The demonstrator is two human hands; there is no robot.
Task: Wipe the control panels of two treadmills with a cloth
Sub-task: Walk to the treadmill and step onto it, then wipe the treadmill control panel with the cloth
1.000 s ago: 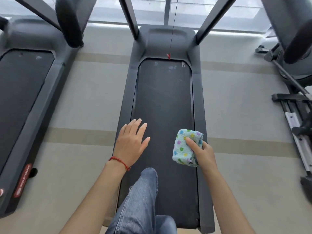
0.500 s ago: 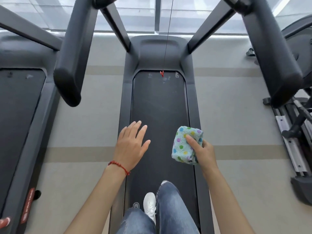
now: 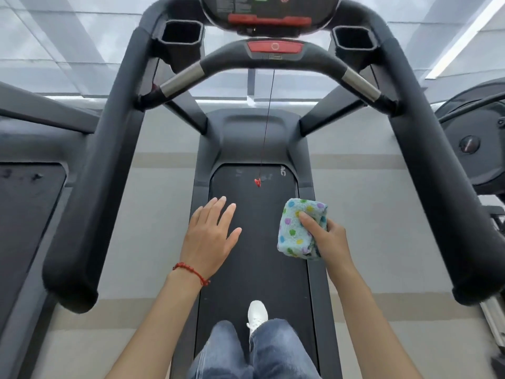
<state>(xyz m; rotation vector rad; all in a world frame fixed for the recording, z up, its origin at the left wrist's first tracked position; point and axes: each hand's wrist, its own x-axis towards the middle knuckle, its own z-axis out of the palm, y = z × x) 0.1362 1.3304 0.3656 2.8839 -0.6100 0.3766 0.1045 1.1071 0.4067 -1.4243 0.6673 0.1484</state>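
I stand on the belt (image 3: 254, 242) of a black treadmill. Its control panel (image 3: 269, 8) shows at the top edge, with green and red buttons and a red bar; most of the panel is cut off. A red stop button (image 3: 275, 47) sits on the curved front handle below it. My right hand (image 3: 326, 237) grips a folded light-blue cloth with coloured dots (image 3: 297, 228), held in the air above the belt's right side. My left hand (image 3: 210, 233) hovers open over the belt's left side, fingers straight, holding nothing. Both hands are well below the panel.
Thick padded handrails (image 3: 90, 187) (image 3: 437, 187) run along both sides. A red safety clip (image 3: 257, 182) hangs on a cord from the console. A second treadmill (image 3: 24, 214) stands to the left, another exercise machine (image 3: 475, 149) to the right. Two cup holders (image 3: 181, 32) flank the panel.
I have stepped forward onto the belt and my view has tilted up, so the handrails, front handle and control panel have come into sight. Both hands keep their pose, the cloth still gripped.
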